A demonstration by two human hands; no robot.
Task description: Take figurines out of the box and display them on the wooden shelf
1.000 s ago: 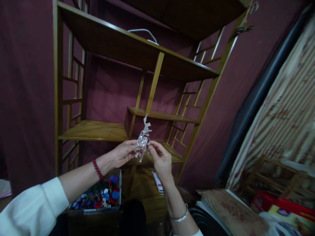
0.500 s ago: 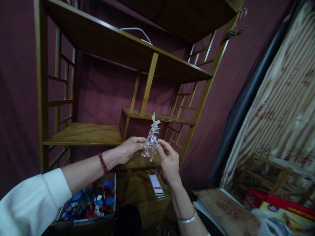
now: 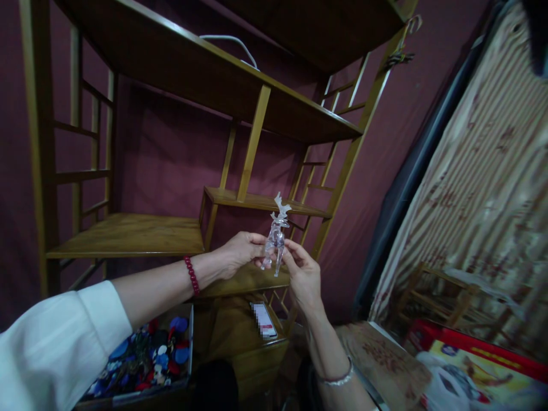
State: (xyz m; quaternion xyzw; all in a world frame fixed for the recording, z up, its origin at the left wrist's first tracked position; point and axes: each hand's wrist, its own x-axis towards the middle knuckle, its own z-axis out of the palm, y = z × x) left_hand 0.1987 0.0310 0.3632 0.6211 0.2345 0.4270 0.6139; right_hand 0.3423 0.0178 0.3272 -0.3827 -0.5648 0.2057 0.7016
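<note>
A clear, see-through deer figurine point(image 3: 276, 237) with branching antlers is held upright in front of the shelf unit. My left hand point(image 3: 245, 254) pinches it from the left side, fingers closed at its body. From the right, my right hand point(image 3: 303, 271) grips it between thumb and fingers. The figurine's legs hang down between the two hands, and its antlers rise above them. My fingertips partly hide the sides of its body. A red bead bracelet point(image 3: 192, 275) circles my left wrist; a silvery bangle point(image 3: 340, 379) is on my right.
The wooden shelf unit point(image 3: 124, 234) stands against a dark red wall. Below my hands a phone point(image 3: 264, 321) lies on a low wooden surface. A box point(image 3: 190, 342) of small colourful items is at lower left. A red and yellow package point(image 3: 483, 365) and a curtain point(image 3: 471, 188) are at right.
Both hands and the deer figurine have shifted slightly right in view, and the figurine has turned a little. The shelf unit appears further left as the view moved.
</note>
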